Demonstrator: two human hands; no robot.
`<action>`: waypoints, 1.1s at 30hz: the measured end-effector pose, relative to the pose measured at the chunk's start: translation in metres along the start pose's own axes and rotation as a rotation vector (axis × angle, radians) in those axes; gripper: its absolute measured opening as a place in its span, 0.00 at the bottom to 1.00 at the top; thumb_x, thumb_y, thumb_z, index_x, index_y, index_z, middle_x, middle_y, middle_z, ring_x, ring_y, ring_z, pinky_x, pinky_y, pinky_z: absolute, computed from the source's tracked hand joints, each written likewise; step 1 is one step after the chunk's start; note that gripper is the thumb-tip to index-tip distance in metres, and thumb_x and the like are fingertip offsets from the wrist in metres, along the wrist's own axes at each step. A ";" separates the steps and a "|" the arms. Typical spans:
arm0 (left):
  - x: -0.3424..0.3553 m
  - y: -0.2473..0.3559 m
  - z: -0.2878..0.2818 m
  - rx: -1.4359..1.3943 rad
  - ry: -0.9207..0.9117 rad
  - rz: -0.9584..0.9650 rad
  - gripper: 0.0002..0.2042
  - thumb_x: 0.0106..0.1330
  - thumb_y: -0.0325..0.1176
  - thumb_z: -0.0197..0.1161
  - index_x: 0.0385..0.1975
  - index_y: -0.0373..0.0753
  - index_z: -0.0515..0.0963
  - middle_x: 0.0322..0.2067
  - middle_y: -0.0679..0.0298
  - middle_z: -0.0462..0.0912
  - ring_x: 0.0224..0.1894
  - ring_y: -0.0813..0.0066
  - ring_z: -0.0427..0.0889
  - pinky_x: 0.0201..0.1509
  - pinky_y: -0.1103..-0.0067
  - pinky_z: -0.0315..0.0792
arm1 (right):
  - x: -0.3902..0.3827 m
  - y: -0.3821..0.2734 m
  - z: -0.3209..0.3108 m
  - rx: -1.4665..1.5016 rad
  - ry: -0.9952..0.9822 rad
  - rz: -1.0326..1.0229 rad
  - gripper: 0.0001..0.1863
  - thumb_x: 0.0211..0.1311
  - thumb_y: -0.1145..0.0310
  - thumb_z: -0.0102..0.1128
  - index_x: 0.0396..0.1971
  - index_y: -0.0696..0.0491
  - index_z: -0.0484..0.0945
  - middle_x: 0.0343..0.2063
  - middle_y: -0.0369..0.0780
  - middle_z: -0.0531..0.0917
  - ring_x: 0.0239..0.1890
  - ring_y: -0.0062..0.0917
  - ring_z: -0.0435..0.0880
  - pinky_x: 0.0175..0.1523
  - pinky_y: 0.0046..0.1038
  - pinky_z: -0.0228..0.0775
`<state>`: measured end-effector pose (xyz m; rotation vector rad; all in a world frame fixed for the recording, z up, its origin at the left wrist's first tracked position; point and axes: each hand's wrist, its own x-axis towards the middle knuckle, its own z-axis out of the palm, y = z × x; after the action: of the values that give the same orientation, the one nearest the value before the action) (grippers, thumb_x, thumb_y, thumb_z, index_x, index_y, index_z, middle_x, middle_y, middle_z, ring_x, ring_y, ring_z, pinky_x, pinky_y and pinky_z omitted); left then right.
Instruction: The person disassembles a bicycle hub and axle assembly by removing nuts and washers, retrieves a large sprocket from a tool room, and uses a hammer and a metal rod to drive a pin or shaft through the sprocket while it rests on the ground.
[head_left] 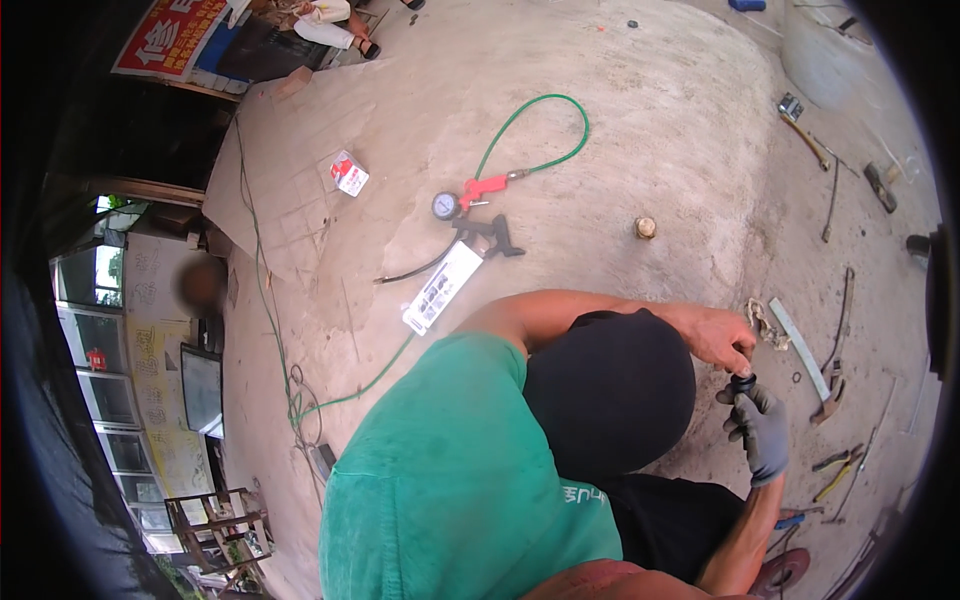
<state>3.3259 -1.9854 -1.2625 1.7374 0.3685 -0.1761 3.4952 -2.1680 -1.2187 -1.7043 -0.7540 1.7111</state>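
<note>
My bare left hand (722, 340) reaches in from the left, its fingertips pinched on the top of a small black cylindrical part (741, 383). Just below, my right hand (758, 428) in a grey work glove has its fingers curled round the same part. Its exact kind is too small to make out. Beside my left hand lies a crumpled pale bundle (767, 325), and a flat metal bar (798, 350) is just beyond it. A claw hammer (829, 400) rests to the right of my glove. A rounded black shape (610, 395) hides part of my left forearm.
Pliers (840, 468) and another hammer (880, 188) lie on the concrete at right. Farther left are a red inflator gun (487, 187) with a gauge, a green hose (586, 120), a long white package (440, 290) and a small box (349, 173). People sit at far left.
</note>
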 end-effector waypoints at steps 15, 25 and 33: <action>0.005 -0.010 -0.011 -0.122 -0.078 0.249 0.14 0.64 0.31 0.69 0.49 0.34 0.81 0.46 0.58 0.85 0.47 0.69 0.85 0.49 0.71 0.79 | 0.001 0.006 -0.002 0.072 -0.020 -0.009 0.15 0.73 0.65 0.59 0.50 0.58 0.83 0.41 0.39 0.90 0.25 0.16 0.82 0.29 0.20 0.75; 0.009 0.011 0.000 -0.229 -0.136 0.038 0.11 0.72 0.30 0.66 0.51 0.33 0.80 0.44 0.64 0.84 0.47 0.77 0.80 0.54 0.75 0.75 | -0.011 0.006 -0.016 -0.119 0.022 0.107 0.16 0.72 0.58 0.62 0.48 0.54 0.87 0.30 0.32 0.86 0.26 0.13 0.81 0.30 0.20 0.71; 0.009 0.005 0.001 -0.151 -0.200 -0.180 0.11 0.71 0.27 0.65 0.50 0.34 0.80 0.45 0.64 0.82 0.51 0.74 0.81 0.57 0.72 0.75 | -0.016 -0.005 -0.011 -0.011 0.031 0.093 0.19 0.65 0.60 0.70 0.49 0.56 0.86 0.28 0.33 0.85 0.27 0.15 0.82 0.35 0.23 0.73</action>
<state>3.3363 -1.9857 -1.2605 1.5220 0.3805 -0.4375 3.5064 -2.1772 -1.2041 -1.7945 -0.6814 1.7416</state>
